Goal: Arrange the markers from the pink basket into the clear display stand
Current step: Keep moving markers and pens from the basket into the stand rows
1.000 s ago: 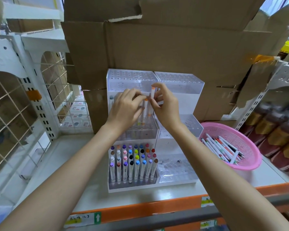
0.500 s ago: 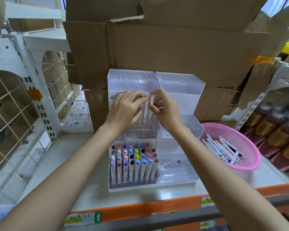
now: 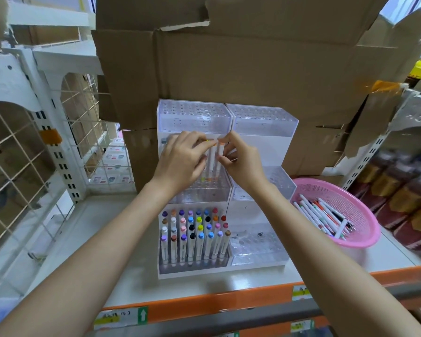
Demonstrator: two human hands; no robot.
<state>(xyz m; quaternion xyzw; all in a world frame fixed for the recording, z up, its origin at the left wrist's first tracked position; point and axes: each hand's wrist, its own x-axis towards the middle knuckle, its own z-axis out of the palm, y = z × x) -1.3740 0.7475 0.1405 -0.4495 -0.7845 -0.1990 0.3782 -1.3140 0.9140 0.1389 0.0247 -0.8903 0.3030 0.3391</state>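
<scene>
Left hand (image 3: 182, 161) and right hand (image 3: 242, 161) grips pinch upright markers (image 3: 214, 159) in clear display stand (image 3: 192, 117); cardboard box (image 3: 253, 69) at 12 o'clock, pink basket (image 3: 371, 239) of markers at 3

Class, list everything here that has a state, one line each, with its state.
held markers: upright, in the middle-left tier
left hand: pinching the held markers
right hand: pinching the held markers
clear display stand: front-left tier full, top tiers empty
pink basket: upright, loose markers inside
cardboard box: flap torn
</scene>
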